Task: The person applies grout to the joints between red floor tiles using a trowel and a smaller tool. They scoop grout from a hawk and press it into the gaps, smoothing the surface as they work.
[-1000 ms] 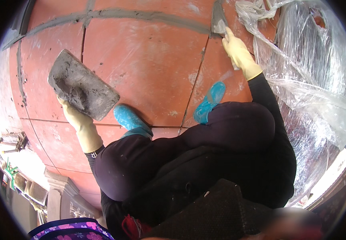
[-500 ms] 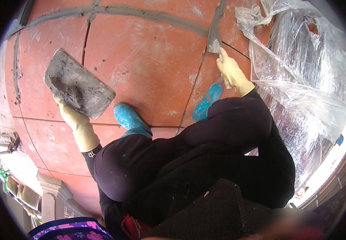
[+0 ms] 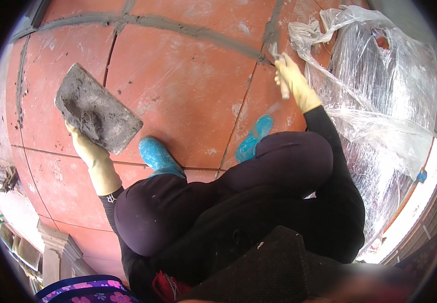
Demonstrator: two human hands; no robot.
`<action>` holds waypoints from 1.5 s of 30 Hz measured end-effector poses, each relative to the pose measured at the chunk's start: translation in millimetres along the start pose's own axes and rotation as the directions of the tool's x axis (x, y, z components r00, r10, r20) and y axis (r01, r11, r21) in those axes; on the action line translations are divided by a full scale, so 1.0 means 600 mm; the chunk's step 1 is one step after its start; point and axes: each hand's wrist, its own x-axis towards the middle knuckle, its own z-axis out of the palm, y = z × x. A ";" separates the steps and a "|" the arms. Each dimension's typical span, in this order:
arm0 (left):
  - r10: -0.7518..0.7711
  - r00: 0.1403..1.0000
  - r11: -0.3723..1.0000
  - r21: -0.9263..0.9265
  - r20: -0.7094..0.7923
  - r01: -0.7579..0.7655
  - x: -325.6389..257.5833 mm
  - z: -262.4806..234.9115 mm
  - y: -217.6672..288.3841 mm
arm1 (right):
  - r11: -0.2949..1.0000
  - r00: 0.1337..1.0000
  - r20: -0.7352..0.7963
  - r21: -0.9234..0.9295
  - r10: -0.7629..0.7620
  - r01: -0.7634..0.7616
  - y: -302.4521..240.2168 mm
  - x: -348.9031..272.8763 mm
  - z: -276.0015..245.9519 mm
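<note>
Closest, dark trousers [image 3: 148, 214] cover two bent knees, with a purple flowered cloth [image 3: 84, 292] at the lower left edge. Just beyond the knees are turquoise boots [image 3: 157, 153], smeared with pale marks, standing apart on red floor tiles [image 3: 188, 93].

To the left of the boots, the left hand [image 3: 89, 154], in a cream glove, holds a grey board [image 3: 120, 125] by its near left edge; the fingers beneath it are hidden. The board sits over the tiles, ahead of the left knee. It is a rough rectangle whose long axis runs slantwise, from the far left down to the near right, with the near right end close to the left boot. Its face is dull and crusted, its edges paler and worn, and a dark, lumpy heap of mortar [image 3: 92, 123] lies left of its middle.

Farther out on the right, the right hand [image 3: 295, 83], gloved alike, is closed around the handle of a trowel [image 3: 284, 91]. The handle's pale butt points back toward the person, while the small grey blade [image 3: 273, 49] points away, leaning slightly left. The blade is beside a grey mortar joint [image 3: 198, 30] crossing the tiles; whether they touch I cannot tell. Right of that hand lies crumpled clear plastic sheeting [image 3: 385, 81], shiny and creased.
</note>
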 end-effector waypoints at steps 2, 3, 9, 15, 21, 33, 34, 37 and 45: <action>0.015 1.000 1.000 0.011 0.003 -0.015 -0.002 0.000 0.001 | 0.996 1.000 0.009 -0.079 -0.030 0.030 -0.023 0.031 -0.008; 0.027 1.000 1.000 0.016 0.008 -0.027 -0.003 -0.002 0.002 | 0.993 0.999 0.021 -0.117 -0.030 0.032 -0.031 0.039 -0.008; 0.009 0.999 0.999 0.054 -0.048 -0.007 -0.002 -0.017 0.010 | 0.898 0.998 0.027 -0.438 0.053 -0.036 -0.029 0.016 0.010; -0.035 0.997 0.998 0.042 -0.070 0.038 0.009 -0.003 0.002 | 0.794 0.997 0.047 -0.608 0.064 -0.022 -0.010 -0.016 0.013; -0.039 0.997 0.999 -0.032 -0.060 0.037 0.017 -0.007 0.000 | 0.799 0.991 0.078 -0.601 0.106 -0.038 0.010 -0.053 0.033; -0.040 0.999 0.998 -0.056 -0.018 0.039 -0.001 -0.005 0.012 | 0.843 0.981 0.119 -0.533 0.154 -0.068 0.064 -0.116 0.043; -0.040 0.999 0.998 -0.057 -0.014 0.039 -0.002 -0.006 0.012 | 0.826 0.980 0.115 -0.559 0.161 -0.070 0.064 -0.122 0.044; -0.013 1.000 0.999 -0.039 -0.006 0.013 0.000 -0.013 0.013 | 0.795 0.983 0.141 -0.606 0.115 -0.006 0.072 -0.137 0.045; 0.016 0.999 1.000 0.009 -0.036 -0.016 0.001 -0.014 0.014 | 0.837 0.975 0.205 -0.546 0.081 0.045 0.075 -0.178 -0.005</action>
